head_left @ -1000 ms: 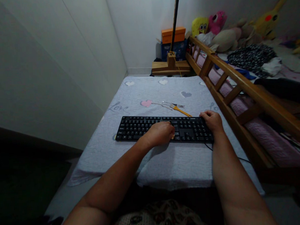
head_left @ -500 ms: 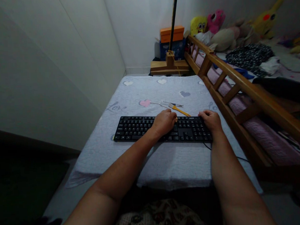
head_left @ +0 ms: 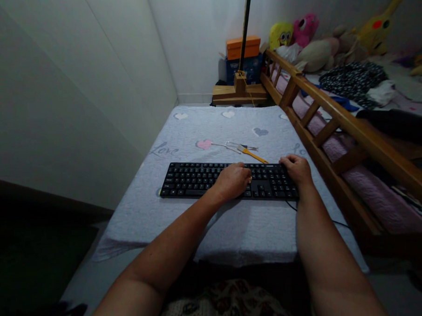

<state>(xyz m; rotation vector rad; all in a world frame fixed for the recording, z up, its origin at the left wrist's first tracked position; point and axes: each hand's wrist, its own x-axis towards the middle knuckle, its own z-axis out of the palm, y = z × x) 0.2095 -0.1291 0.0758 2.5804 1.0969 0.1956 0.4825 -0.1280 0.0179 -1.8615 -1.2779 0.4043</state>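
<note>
A black keyboard (head_left: 198, 179) lies across a pale blue quilt with hearts (head_left: 202, 125). My left hand (head_left: 233, 181) rests on the keys right of the middle. Its fingers are curled around a small pale object that barely shows at the fingertips. My right hand (head_left: 297, 169) grips the keyboard's right end, thumb on the far edge. A yellow-handled tool (head_left: 253, 155) and a thin metal tool (head_left: 234, 145) lie on the quilt just behind the keyboard.
The keyboard's cable (head_left: 336, 222) trails off to the right. A wooden bed rail (head_left: 335, 110) borders the quilt on the right, with plush toys (head_left: 296, 33) beyond it. A pole on a wooden base (head_left: 239, 89) and boxes (head_left: 243, 47) stand at the far end. A wall closes the left side.
My left hand slid from the front key rows to the back edge of the keyboard, then came back a little towards me. My right hand and the keyboard stayed put.
</note>
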